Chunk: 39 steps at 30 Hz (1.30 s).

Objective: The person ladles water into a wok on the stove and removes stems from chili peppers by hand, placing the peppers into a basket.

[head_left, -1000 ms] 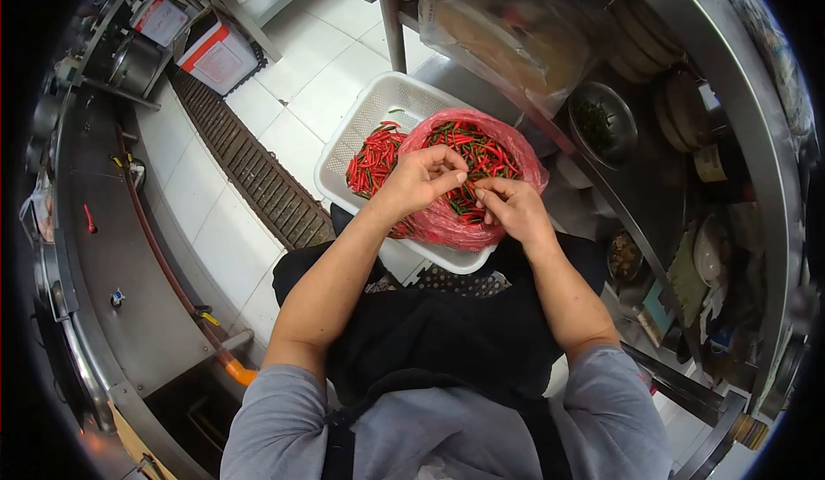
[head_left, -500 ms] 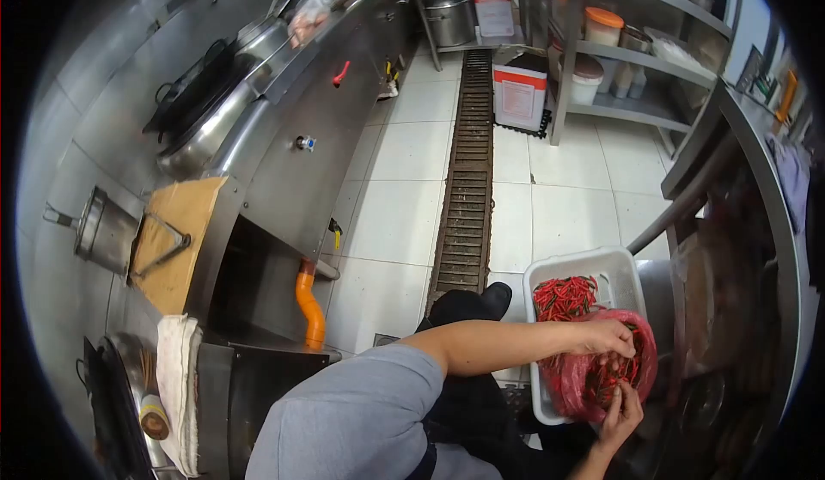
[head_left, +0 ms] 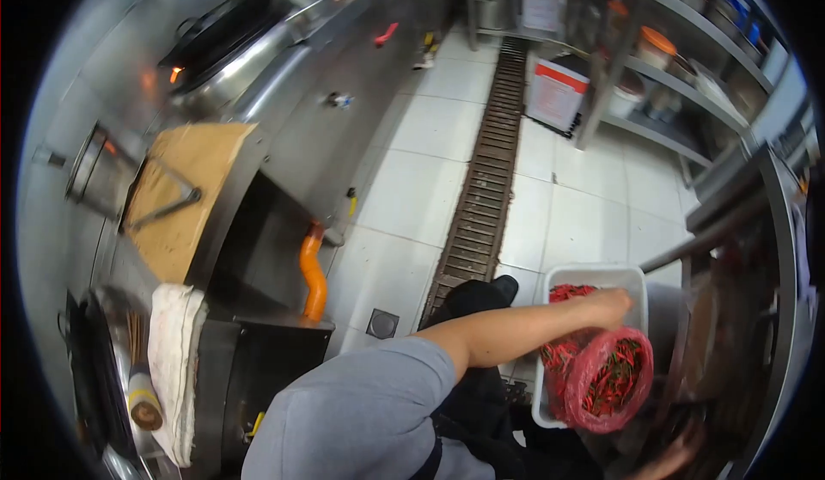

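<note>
A white basket [head_left: 637, 275] at the lower right holds loose red chillies [head_left: 560, 354] and an open red plastic bag [head_left: 577, 387] full of red and green chillies. My left hand [head_left: 608, 306] is over the far part of the basket, beyond the bag's mouth; its fingers are blurred and mostly hidden behind the back of the hand. Down at the lower right, my right hand [head_left: 685, 448] is off the bag, beside the basket, dark and smeared by motion.
A floor drain grate [head_left: 486, 179] runs up the middle over white tiles. Steel stoves [head_left: 318, 128] with an orange pipe [head_left: 313, 274] line the left. A steel shelf [head_left: 679, 80] with tubs stands at the upper right, and a steel counter [head_left: 786, 248] at the right.
The view has swung left toward the stoves. My left hand has moved from over the bag's mouth to the basket's far part; my right hand has pulled back from the bag toward the lower right.
</note>
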Tool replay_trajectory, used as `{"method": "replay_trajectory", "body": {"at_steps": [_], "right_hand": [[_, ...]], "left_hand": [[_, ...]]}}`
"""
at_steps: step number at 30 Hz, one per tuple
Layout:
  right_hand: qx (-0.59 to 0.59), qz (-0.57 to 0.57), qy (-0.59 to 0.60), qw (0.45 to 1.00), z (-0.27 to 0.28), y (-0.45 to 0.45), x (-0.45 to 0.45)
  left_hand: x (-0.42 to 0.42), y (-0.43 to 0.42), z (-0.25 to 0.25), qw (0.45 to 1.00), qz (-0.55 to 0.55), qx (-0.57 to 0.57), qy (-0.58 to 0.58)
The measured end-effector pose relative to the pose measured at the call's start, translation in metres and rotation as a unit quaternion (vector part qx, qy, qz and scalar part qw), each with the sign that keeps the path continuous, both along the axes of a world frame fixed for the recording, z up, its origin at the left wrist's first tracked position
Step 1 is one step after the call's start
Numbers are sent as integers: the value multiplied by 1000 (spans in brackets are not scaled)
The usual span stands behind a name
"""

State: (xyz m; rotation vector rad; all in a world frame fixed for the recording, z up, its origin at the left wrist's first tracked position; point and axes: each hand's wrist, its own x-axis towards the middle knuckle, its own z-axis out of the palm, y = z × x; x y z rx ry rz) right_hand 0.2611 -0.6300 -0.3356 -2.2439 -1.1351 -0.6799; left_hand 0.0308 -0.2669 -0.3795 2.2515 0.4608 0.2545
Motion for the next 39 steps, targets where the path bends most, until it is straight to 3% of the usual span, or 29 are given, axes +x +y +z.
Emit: {"method": "replay_trajectory", "body": {"at_steps": [2, 4, 5, 8, 9, 10, 12, 15, 17, 21, 30, 34, 36, 37, 39], "right_hand": [[123, -20, -48, 991, 82, 69, -102], [159, -34, 80, 984, 76, 82, -123], [214, 51, 253, 942, 43, 85, -109], [-3, 146, 220, 964, 20, 117, -129], [-68, 195, 231, 951, 8, 127, -126], [-84, 164, 301, 936, -8, 133, -132], [-144, 184, 245, 941, -45, 138, -123], [-154, 154, 165, 962, -52, 149, -139], [-158, 175, 154, 959, -72, 153, -138], [-184, 159, 162, 956, -69, 158, -151], [-208, 136, 211, 945, -57, 135, -157], [-186, 129, 250, 941, -62, 142, -158], [-192, 142, 224, 945, -46, 142, -169], [-182, 147, 187, 954, -68, 143, -157], [-183, 145, 209, 950, -59, 139, -160]], "left_hand": [[-2, 4, -10, 998, 35, 2, -53], [-6, 4, 4, 999, 22, 2, -31], [-11, 5, 9, 999, 26, -8, -38], [-23, 16, -4, 992, 58, -4, -109], [-31, 22, -6, 988, 74, 17, -133], [-43, 29, -8, 986, 92, 15, -140], [-78, 42, -15, 981, 138, 30, -133], [-128, 53, -47, 965, 239, 61, -94], [-161, 49, -46, 963, 265, 18, -41], [-187, 38, -41, 960, 268, -3, -80], [-154, 17, -32, 978, 209, 26, 10], [-127, -4, -29, 980, 195, -6, -27], [-116, -14, -28, 981, 189, -22, -38], [-111, -19, -27, 981, 187, -15, -50], [-107, -25, -26, 980, 183, 5, -72]]}}
